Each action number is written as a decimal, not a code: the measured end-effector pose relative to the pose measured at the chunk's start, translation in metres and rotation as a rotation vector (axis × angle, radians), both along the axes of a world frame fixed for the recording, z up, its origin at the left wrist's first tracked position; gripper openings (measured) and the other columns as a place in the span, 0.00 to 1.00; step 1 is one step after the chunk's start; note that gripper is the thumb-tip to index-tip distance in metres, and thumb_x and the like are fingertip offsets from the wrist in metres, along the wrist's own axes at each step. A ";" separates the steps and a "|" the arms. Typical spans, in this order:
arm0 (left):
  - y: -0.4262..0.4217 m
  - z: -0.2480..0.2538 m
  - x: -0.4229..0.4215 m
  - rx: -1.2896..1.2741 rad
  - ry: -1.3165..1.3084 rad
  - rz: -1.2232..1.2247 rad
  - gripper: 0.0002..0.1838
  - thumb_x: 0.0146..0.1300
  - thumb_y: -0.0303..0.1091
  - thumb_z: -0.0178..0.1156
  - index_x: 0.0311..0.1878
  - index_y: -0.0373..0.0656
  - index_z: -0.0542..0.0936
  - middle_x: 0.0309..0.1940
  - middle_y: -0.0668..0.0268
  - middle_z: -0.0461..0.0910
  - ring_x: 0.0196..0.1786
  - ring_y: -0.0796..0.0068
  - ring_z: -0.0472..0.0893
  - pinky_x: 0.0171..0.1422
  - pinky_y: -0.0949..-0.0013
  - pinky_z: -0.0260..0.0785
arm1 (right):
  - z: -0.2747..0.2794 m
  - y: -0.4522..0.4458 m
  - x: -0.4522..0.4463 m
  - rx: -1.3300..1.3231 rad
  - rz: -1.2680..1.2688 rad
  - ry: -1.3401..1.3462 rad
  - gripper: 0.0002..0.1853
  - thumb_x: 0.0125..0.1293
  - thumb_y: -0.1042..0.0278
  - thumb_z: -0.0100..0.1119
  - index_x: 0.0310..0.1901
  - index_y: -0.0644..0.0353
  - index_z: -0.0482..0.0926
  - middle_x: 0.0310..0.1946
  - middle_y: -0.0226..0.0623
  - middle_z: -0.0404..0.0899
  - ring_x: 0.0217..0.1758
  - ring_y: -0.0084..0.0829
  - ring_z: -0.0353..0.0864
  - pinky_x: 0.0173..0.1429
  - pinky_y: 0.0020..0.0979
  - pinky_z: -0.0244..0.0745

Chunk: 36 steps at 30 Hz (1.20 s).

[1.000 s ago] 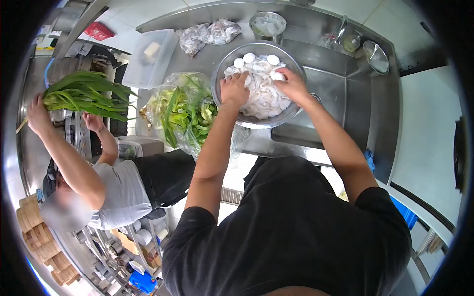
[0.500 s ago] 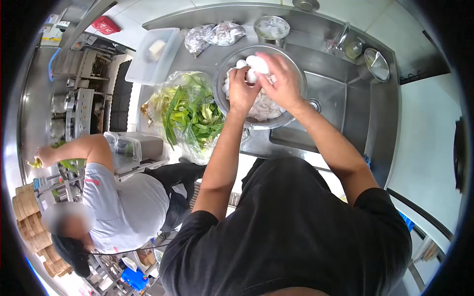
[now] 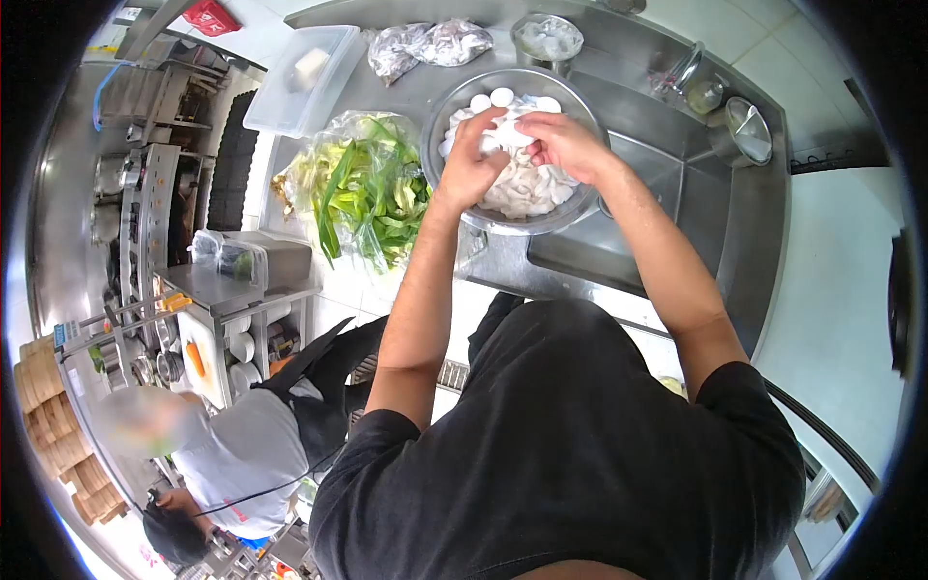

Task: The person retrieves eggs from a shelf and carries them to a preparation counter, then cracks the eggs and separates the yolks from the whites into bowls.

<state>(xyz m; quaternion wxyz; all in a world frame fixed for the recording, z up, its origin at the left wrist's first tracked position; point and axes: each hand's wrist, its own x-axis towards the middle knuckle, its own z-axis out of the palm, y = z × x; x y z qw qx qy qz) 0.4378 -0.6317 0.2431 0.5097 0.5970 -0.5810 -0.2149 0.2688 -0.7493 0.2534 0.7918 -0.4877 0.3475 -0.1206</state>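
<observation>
A large steel bowl (image 3: 440, 198) holds soft white strips (image 3: 527, 188), which look like squid, and several smooth white round pieces (image 3: 502, 97), egg-like or ball-like. Over the bowl, my left hand (image 3: 471, 162) curls its fingers and thumb around a white round piece (image 3: 488, 144). Opposite it, my right hand (image 3: 565, 145) pinches a smooth white piece (image 3: 514, 134) between thumb and fingers. The two hands are close together, and their fingers partly hide what lies between them.
Left of the bowl lies a plastic bag of leafy greens (image 3: 372, 193). Behind are a clear plastic tub (image 3: 280, 111), bagged food (image 3: 449, 43) and a steel pot (image 3: 546, 58). A sink (image 3: 657, 184) is at right. A co-worker (image 3: 242, 445) stands at left.
My hands have moved slightly lower into the bowl, and the right one now points its fingers leftward. The co-worker has bent away and withdrawn the outstretched arm. The view has shifted slightly.
</observation>
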 end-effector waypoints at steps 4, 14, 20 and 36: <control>-0.002 0.001 0.006 0.093 -0.042 -0.082 0.28 0.62 0.34 0.73 0.65 0.43 0.80 0.47 0.63 0.83 0.48 0.73 0.82 0.54 0.69 0.76 | 0.002 0.002 0.003 -0.013 0.024 0.032 0.17 0.75 0.61 0.61 0.60 0.59 0.78 0.39 0.27 0.78 0.39 0.17 0.76 0.43 0.24 0.78; 0.012 -0.004 0.009 0.333 0.105 0.027 0.26 0.61 0.40 0.76 0.60 0.41 0.84 0.42 0.63 0.84 0.33 0.78 0.83 0.36 0.72 0.76 | -0.011 0.016 0.007 -0.284 0.117 0.042 0.19 0.75 0.69 0.57 0.65 0.62 0.75 0.41 0.33 0.82 0.39 0.20 0.80 0.47 0.26 0.81; 0.011 -0.008 0.007 0.445 0.302 0.053 0.23 0.59 0.38 0.76 0.55 0.39 0.85 0.38 0.61 0.86 0.35 0.77 0.85 0.38 0.70 0.79 | -0.020 0.019 0.011 -0.295 0.104 0.082 0.21 0.68 0.74 0.57 0.62 0.62 0.76 0.38 0.29 0.81 0.38 0.18 0.79 0.44 0.25 0.78; 0.003 -0.043 0.005 0.563 0.829 0.128 0.21 0.59 0.30 0.71 0.55 0.38 0.79 0.39 0.63 0.84 0.38 0.74 0.84 0.43 0.70 0.83 | -0.059 0.030 0.023 -0.672 -0.091 0.216 0.20 0.62 0.65 0.63 0.57 0.56 0.84 0.39 0.43 0.88 0.40 0.31 0.88 0.46 0.31 0.81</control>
